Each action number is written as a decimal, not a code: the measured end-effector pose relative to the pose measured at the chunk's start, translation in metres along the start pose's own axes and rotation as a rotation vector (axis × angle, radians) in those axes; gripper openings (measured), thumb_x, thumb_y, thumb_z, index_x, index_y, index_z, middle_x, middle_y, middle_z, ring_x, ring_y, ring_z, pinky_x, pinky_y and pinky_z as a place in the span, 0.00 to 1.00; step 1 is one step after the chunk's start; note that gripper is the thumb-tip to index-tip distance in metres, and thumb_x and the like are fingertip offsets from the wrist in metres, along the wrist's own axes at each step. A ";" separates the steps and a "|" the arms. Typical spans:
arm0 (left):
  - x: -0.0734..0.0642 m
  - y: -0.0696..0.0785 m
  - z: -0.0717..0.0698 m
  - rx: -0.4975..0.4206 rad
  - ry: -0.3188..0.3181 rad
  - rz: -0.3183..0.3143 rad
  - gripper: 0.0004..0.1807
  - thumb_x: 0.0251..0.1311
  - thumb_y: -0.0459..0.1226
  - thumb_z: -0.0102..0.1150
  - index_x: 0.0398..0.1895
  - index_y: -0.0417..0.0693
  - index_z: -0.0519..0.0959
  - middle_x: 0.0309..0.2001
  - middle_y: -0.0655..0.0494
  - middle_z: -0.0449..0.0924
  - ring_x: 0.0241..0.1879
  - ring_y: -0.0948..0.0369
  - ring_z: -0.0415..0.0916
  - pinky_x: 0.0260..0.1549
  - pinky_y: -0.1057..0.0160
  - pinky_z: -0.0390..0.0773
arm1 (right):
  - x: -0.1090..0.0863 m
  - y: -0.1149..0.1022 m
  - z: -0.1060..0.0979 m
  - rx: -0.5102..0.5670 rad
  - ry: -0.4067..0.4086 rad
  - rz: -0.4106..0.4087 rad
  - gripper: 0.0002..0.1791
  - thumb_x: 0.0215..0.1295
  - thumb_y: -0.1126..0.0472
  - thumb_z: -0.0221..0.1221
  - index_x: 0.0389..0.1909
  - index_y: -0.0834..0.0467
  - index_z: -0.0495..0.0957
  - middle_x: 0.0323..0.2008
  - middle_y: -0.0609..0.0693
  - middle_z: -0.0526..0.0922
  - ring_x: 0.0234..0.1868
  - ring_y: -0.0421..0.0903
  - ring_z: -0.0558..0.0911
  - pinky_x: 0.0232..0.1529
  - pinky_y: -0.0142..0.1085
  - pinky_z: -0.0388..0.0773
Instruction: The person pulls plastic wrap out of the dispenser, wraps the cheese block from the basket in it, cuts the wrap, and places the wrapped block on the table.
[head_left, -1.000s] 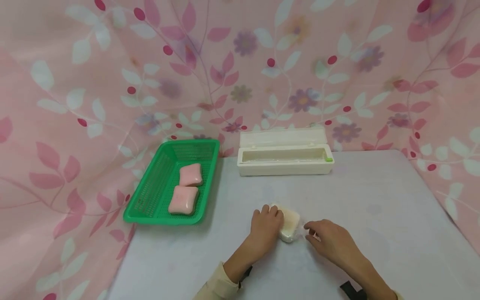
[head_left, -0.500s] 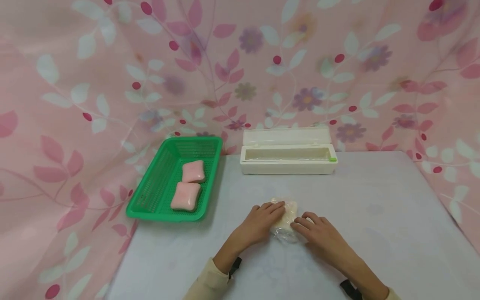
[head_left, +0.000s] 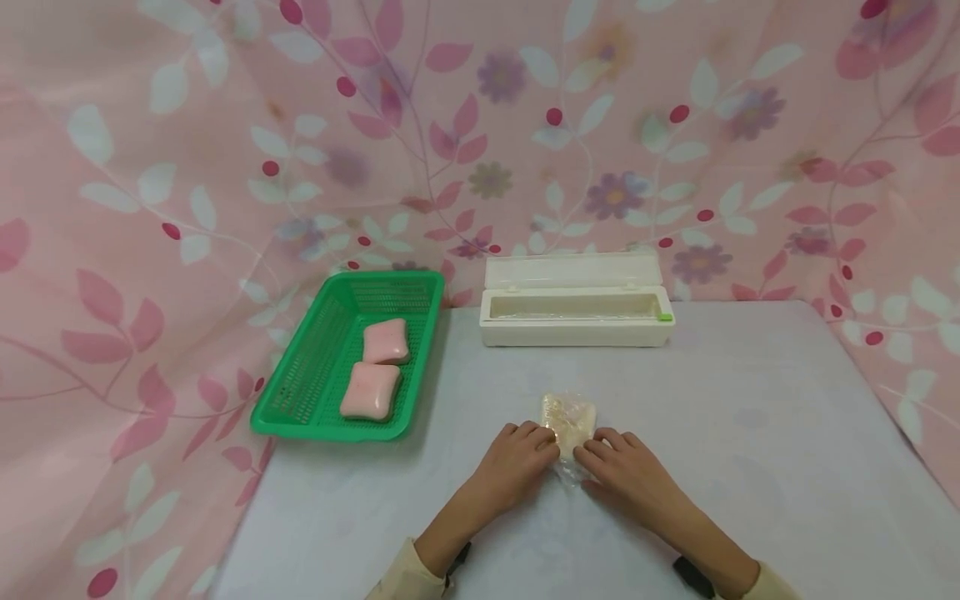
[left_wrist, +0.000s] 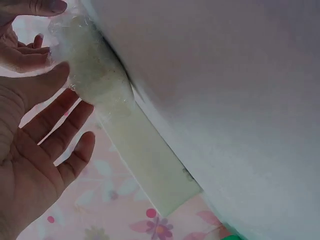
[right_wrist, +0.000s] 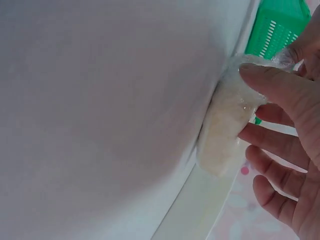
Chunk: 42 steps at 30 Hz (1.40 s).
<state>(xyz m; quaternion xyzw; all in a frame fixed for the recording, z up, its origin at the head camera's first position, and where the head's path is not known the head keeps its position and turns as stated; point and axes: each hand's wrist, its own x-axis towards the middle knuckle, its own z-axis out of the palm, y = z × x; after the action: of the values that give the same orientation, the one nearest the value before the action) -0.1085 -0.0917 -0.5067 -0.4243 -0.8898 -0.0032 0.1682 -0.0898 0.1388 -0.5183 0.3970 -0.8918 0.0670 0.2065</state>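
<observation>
Left grip (head_left: 512,467) has slid closer to me along the cream bar (head_left: 568,418), near my right grip (head_left: 630,479).

Both grips are on the cream bar: each one pinches its near end with thumb and fingers, one at the left and one at the right. Clear film (head_left: 567,477) goes around it and sticks out toward me, all crinkly. The cream bar is on the worktop (head_left: 750,417), on my side of the white box (head_left: 577,336), whose lid (head_left: 573,272) is up. Left of the white box sits a green basket (head_left: 330,432) with two pink bars (head_left: 371,390) close together inside. Behind the white box hangs pink cloth (head_left: 495,133) with flowers and leaves on it.
</observation>
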 end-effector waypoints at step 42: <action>0.011 -0.002 0.003 -0.121 -0.107 -0.161 0.12 0.56 0.46 0.70 0.41 0.55 0.82 0.56 0.57 0.74 0.48 0.57 0.72 0.32 0.62 0.73 | 0.024 0.004 0.009 0.066 0.055 0.256 0.27 0.52 0.58 0.73 0.55 0.54 0.79 0.56 0.52 0.80 0.60 0.59 0.71 0.41 0.54 0.74</action>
<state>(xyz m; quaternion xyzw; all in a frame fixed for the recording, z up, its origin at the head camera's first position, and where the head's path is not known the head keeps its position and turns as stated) -0.1175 -0.0844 -0.5062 -0.3604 -0.9269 -0.0478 0.0935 -0.1105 0.1224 -0.5162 0.2847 -0.9263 0.1332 0.2075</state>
